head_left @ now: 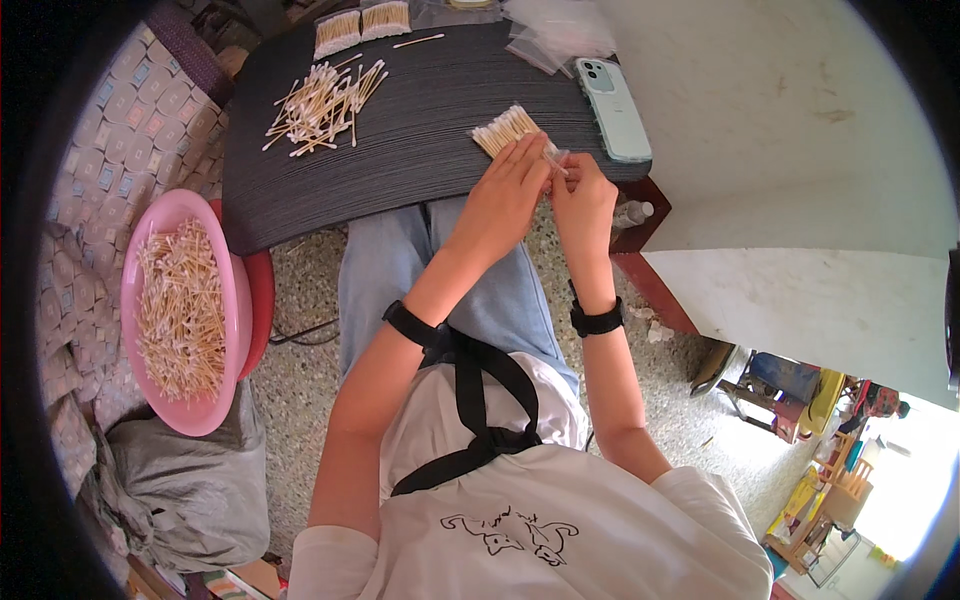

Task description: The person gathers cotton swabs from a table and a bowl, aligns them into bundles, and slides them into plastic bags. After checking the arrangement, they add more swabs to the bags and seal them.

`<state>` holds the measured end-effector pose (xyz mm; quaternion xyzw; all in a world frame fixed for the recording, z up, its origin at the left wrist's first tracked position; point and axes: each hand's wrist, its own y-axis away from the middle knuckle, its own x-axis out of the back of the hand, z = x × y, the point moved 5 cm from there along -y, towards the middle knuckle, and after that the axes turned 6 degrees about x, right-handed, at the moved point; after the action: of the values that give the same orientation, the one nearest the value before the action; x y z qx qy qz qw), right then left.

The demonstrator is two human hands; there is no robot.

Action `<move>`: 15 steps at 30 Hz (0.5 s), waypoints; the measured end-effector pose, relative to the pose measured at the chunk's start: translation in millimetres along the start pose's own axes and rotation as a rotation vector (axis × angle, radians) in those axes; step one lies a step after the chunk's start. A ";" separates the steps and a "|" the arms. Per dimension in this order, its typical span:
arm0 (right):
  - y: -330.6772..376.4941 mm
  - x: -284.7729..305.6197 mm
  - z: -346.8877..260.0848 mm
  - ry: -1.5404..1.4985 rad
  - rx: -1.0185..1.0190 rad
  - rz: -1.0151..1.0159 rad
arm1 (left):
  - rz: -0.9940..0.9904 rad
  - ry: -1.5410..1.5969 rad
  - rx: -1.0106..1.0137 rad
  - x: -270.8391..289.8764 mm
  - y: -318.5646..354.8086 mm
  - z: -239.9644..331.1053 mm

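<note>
A clear plastic packet of cotton swabs [505, 128] lies near the right front edge of the dark table, its swabs side by side. Across its near part rests my left hand [507, 192], fingers extended and close together, holding the packet. My right hand [583, 190] is closed in a pinch on the packet's clear plastic end, right beside the left fingertips. Under my fingers, part of the packet is hidden. Loose cotton swabs [325, 106] form a pile on the table's left side. Two filled packets [338, 34] sit at the far edge, with a single swab [418, 41] nearby.
A pale green phone [613, 110] lies at the table's right edge, below empty clear bags [562, 30]. To the left, a pink basin [238, 330] full of swabs stands over a red seat. A wall [760, 130] rises close on the right.
</note>
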<state>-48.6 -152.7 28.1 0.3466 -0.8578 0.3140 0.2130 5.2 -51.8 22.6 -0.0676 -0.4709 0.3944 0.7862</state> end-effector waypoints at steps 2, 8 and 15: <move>4.3 2.8 5.0 -0.126 -0.076 0.024 | -0.032 -0.025 0.000 -0.6 -0.8 -1.0; 16.5 8.9 9.2 -0.245 -0.096 0.120 | -0.028 -0.001 0.025 1.5 -0.9 -0.4; 6.8 4.4 8.7 -0.164 -0.053 0.107 | -0.011 0.009 -0.009 -1.9 1.1 -2.7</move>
<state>-57.8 -156.9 21.8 0.3193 -0.8977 0.2725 0.1341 6.3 -51.7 19.2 -0.0701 -0.4694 0.3878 0.7902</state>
